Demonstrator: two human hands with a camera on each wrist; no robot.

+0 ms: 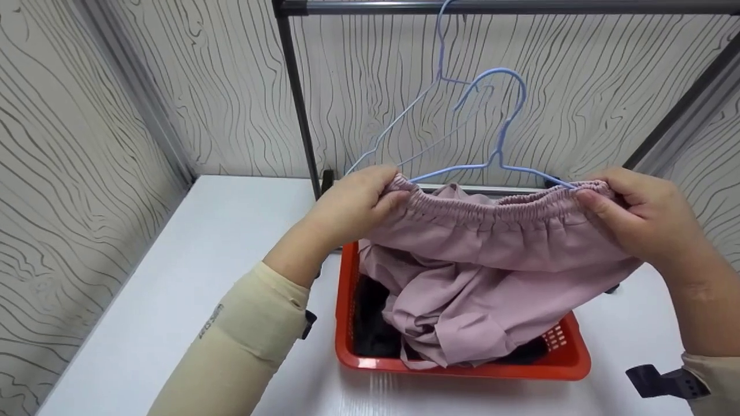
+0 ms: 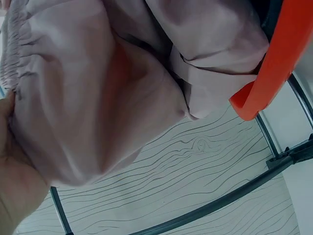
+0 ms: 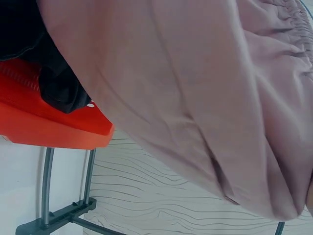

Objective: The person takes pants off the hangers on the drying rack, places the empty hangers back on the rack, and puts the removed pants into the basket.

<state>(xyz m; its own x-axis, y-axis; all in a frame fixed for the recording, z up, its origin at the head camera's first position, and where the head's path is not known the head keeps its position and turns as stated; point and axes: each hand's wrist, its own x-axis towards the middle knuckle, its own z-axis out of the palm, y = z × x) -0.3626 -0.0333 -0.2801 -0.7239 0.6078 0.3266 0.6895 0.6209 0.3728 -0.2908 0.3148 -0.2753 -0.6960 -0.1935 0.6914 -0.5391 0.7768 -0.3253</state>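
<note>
- The pink garment (image 1: pixel 485 289) spans the middle of the head view, its lower folds bunched over the red basket (image 1: pixel 520 371).
- Done, it seems: the blue hanger (image 1: pixel 501 136) reaches into the waistband; its hook hangs free below the rail (image 1: pixel 370 8), so hanging looks left.
- Left hand (image 1: pixel 358 199), centre, and right hand (image 1: pixel 650 216), right: fingers closed, pinching opposite waistband ends.
- Forearms angle up from lower left and lower right.

A dark rack (image 1: pixel 509 7) and a red basket (image 1: pixel 520 372) before me
From the rack's top bar I see a wire hanger (image 1: pixel 441 55) hanging; the basket stands on my white counter (image 1: pixel 173 260) with black cloth (image 1: pixel 370 329) inside, and ahead and to my left run walls (image 1: pixel 231 86) patterned with wavy wood grain
</note>
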